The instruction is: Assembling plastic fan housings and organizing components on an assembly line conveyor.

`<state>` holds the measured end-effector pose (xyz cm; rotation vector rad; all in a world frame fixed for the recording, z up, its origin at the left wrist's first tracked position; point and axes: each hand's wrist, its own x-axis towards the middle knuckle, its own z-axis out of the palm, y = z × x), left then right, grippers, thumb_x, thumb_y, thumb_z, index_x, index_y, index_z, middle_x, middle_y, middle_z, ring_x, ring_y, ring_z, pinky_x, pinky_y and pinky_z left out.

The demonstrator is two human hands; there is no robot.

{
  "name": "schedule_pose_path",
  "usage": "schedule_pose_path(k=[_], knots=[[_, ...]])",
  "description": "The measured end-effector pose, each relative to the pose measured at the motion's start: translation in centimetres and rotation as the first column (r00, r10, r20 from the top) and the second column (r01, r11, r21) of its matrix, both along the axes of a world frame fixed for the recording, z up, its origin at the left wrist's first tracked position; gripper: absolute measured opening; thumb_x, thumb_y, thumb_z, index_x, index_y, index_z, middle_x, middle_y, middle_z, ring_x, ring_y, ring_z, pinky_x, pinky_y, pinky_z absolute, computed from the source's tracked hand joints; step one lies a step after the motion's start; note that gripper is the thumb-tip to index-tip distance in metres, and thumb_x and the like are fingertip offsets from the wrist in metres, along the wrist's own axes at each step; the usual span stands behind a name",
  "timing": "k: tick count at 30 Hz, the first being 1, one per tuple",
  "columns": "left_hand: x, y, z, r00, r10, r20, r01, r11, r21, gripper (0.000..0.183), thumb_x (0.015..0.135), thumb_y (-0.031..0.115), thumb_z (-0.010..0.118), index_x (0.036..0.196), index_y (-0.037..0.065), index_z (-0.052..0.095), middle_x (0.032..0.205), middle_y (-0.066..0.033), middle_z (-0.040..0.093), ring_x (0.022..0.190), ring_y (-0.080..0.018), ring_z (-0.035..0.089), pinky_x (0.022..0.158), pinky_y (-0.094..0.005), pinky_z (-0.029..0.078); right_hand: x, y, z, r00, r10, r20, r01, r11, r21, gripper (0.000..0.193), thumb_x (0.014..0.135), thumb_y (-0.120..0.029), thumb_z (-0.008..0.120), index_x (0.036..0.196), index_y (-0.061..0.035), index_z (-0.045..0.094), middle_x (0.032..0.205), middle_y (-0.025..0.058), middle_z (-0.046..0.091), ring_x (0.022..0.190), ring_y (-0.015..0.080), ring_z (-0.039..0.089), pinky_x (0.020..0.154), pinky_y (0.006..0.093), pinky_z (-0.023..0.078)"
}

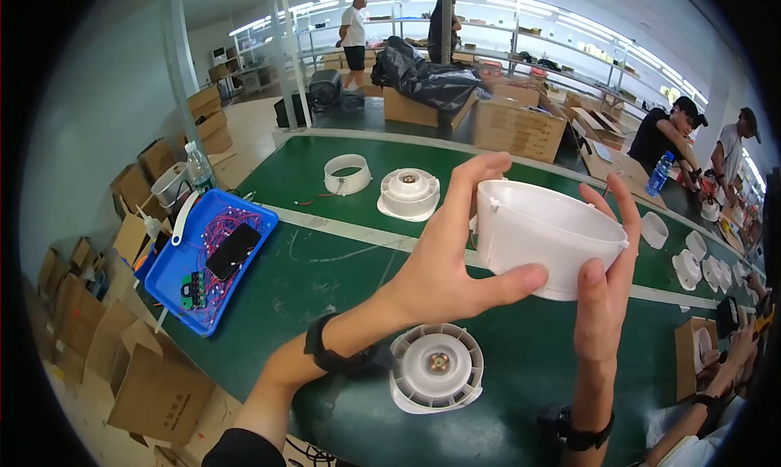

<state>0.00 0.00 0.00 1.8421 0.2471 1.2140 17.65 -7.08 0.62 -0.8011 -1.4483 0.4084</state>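
Head view: both the left hand (443, 259) and the right hand (604, 284) clasp a white plastic ring (547, 235), held up above the finned white disc (437, 367). Keeping that two-sided grip level seems wise.

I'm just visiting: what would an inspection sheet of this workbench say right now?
Surface: green belt-like table with pale strips along it.
Job's things: white round plastic housing held up in the air; white finned fan part lying below it.
Clutter: blue tray with a black phone; white ring; second fan part.
Grippers: left hand and right hand both grip the housing.
Cables: purple wires in the tray.
Surroundings: cardboard boxes, shelves, other people working.
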Motion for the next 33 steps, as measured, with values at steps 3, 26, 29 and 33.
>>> schedule_pose_path(k=[3,26,29,33], knots=[[0.2,-0.3,0.0,0.991,0.131,0.025,-0.132,0.989,0.071,0.100,0.074,0.038,0.080,0.149,0.006,0.022,0.149,-0.0189,0.032,0.134,-0.0282,0.040,0.110,-0.0404,0.033,-0.5,0.1,-0.2,0.998,-0.057,-0.009,0.057,0.998,-0.004,0.088,0.089,-0.056,0.064,0.149,-0.0046,0.025,0.142,0.0239,0.036,0.127,0.0307,0.043,0.108,0.0414,0.035],[-7.1,3.1,3.4,0.946,0.019,-0.324,-0.014,1.000,0.018,0.064,0.096,0.045,0.055,0.142,0.004,0.036,0.090,-0.0112,0.069,0.064,-0.0129,0.064,0.053,-0.0237,0.051,1.0,-0.3,0.7,0.937,0.270,-0.220,-0.336,0.869,-0.364,0.048,0.102,-0.036,0.045,0.134,0.0003,0.041,0.108,0.0160,0.061,0.081,0.0185,0.067,0.054,0.0223,0.052],[-8.0,5.5,2.9,0.901,0.170,-0.399,-0.211,0.975,-0.062,0.041,0.101,0.027,0.046,0.135,0.004,0.043,0.073,-0.0071,0.065,0.058,-0.0119,0.063,0.044,-0.0236,0.047,0.4,-0.2,0.5,0.968,0.179,-0.176,-0.246,0.807,-0.537,0.052,0.101,-0.030,0.050,0.142,-0.0010,0.037,0.114,0.0163,0.060,0.086,0.0183,0.066,0.060,0.0234,0.054],[-17.8,15.5,-0.8,0.775,0.552,-0.308,-0.628,0.726,-0.279,0.049,0.099,0.049,0.049,0.124,0.006,0.049,0.072,-0.0101,0.062,0.058,-0.0160,0.064,0.048,-0.0271,0.050,0.1,0.0,0.4,0.984,0.181,-0.002,-0.160,0.869,-0.469,0.058,0.095,-0.016,0.058,0.147,-0.0044,0.035,0.125,0.0151,0.056,0.096,0.0174,0.064,0.075,0.0278,0.053]])
